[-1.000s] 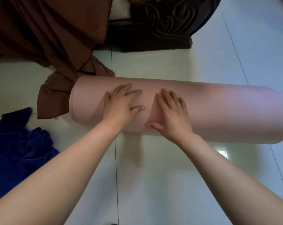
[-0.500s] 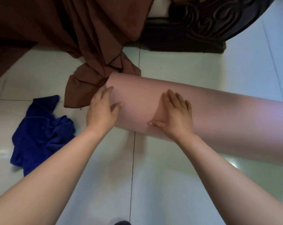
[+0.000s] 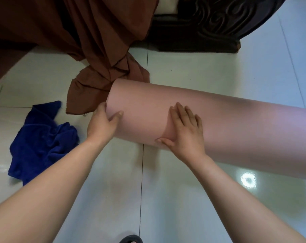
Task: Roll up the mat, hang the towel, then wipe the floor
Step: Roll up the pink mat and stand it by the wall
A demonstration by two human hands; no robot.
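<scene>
Mat (image 3: 227, 127): pink, smooth, rolled into a thick tube. It lies on its side on the floor (image 3: 175, 199), with its long axis running from centre-left out past the right edge of the view, so its right end is out of sight. Its left end sits just beside the brown cloth (image 3: 99, 64); whether the two touch cannot be told.

Left hand (image 3: 102, 127): at the mat's left end, clamped on the rim of the roll. Thumb (image 3: 118, 115) lies on the outer surface. The fingers curl round the end and are mostly hidden behind it.

Right hand (image 3: 187, 135): flat on top of the roll, near the left hand but apart from it. Fingers (image 3: 181, 111) are straight and close together, pointing away from the person, with the thumb spread toward the near side of the tube. The palm presses on the mat and grips nothing.

Towel (image 3: 41, 137): deep blue, crumpled in a heap on the floor, left of the left forearm and apart from the mat.

Brown cloth: hangs down from the upper left, its folded lower end pooled on the tiles between towel and mat.

Furniture (image 3: 219, 23): dark, carved with scrollwork, standing on the floor beyond the mat at upper right.

Floor: pale glossy tiles with thin dark joints. A bright spot of reflected light (image 3: 247, 179) shows just in front of the mat.

Dark rounded item (image 3: 131, 239): at the bottom edge, cut off; kind cannot be told.
</scene>
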